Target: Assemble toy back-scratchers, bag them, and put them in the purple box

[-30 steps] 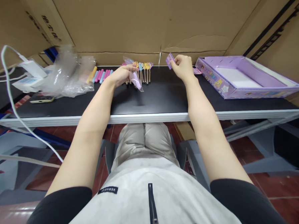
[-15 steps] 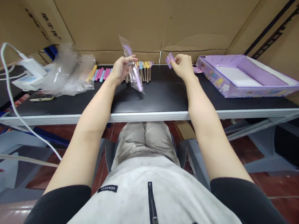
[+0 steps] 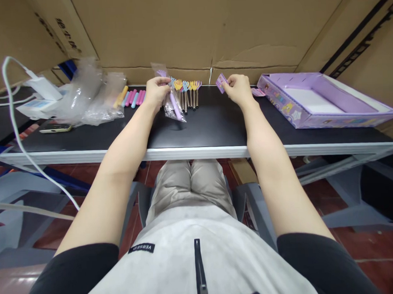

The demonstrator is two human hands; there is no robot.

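Observation:
My left hand [image 3: 157,93] is closed on a clear plastic bag [image 3: 180,116] with a purple stick-like piece [image 3: 175,105] inside, its top shaped like small fingers. The bag hangs tilted above the dark table. Behind and beside it lies a row of brown sticks with yellow, blue and purple fork-like heads [image 3: 189,87], partly hidden by the bag. My right hand [image 3: 238,90] pinches a small purple printed card [image 3: 221,82] between thumb and fingers, just to the right of that row.
A purple open box [image 3: 333,121] stands at the right, beside pink cards [image 3: 258,92]. To the left lie pink, blue and yellow tubes [image 3: 134,97], crumpled clear bags [image 3: 91,100], a phone [image 3: 55,127] and a white charger with cable [image 3: 45,88]. Cardboard [image 3: 164,26] walls the back.
My left hand has lowered the bag slightly and moved it left, its fingers now closed more tightly on it. My right hand has turned the card slightly.

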